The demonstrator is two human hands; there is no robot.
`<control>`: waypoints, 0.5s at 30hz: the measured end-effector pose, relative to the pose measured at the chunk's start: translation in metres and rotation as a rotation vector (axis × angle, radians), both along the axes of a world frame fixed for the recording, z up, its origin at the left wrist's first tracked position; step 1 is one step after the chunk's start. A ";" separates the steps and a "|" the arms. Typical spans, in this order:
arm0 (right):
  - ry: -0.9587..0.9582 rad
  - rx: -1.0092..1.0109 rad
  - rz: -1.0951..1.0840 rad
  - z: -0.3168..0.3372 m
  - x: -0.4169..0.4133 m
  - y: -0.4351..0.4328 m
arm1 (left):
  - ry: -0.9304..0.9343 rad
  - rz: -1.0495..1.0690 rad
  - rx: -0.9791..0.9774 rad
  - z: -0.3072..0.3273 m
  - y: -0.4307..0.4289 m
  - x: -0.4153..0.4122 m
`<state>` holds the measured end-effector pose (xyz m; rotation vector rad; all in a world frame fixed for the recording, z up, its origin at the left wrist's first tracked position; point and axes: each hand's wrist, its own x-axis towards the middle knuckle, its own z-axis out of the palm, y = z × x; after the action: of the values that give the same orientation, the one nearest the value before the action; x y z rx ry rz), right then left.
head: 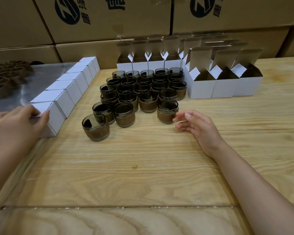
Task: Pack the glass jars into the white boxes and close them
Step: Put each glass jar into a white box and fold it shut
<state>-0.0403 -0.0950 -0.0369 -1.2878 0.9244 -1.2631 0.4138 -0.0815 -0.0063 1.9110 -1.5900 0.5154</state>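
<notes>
The dark smoked-glass jars with brown sleeves (139, 92) sit bunched mid-desk. The near-right jar (167, 111) is just beside the right hand (193, 124), fingers loose and spread, holding nothing. I'd grab it round the sleeve, not the rim, and lift straight up so the neighbours don't clink. The left hand (19, 126) grips the nearest closed white cardboard box (56, 114) on the left. Open-flapped white boxes (224, 85) wait far right on the pale wooden desk (143, 167).
</notes>
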 end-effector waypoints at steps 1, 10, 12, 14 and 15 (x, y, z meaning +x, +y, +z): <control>0.000 0.001 -0.002 0.000 0.000 -0.001 | 0.049 0.011 -0.001 0.003 -0.002 -0.003; 0.004 0.015 -0.021 -0.001 -0.001 -0.002 | 0.092 -0.356 -0.406 0.036 0.011 -0.160; 0.005 0.018 -0.024 0.000 -0.001 -0.002 | 0.081 -0.575 -0.415 0.027 0.019 -0.217; -0.007 0.022 -0.025 0.001 0.000 -0.001 | 0.035 -0.733 -0.377 0.011 0.023 -0.262; -0.017 0.022 -0.025 0.001 0.000 0.000 | 0.015 -0.785 -0.358 0.002 0.023 -0.279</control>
<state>-0.0406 -0.0955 -0.0362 -1.2500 0.9420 -1.2779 0.1353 -0.0588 -0.0047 0.9185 -1.9114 0.3961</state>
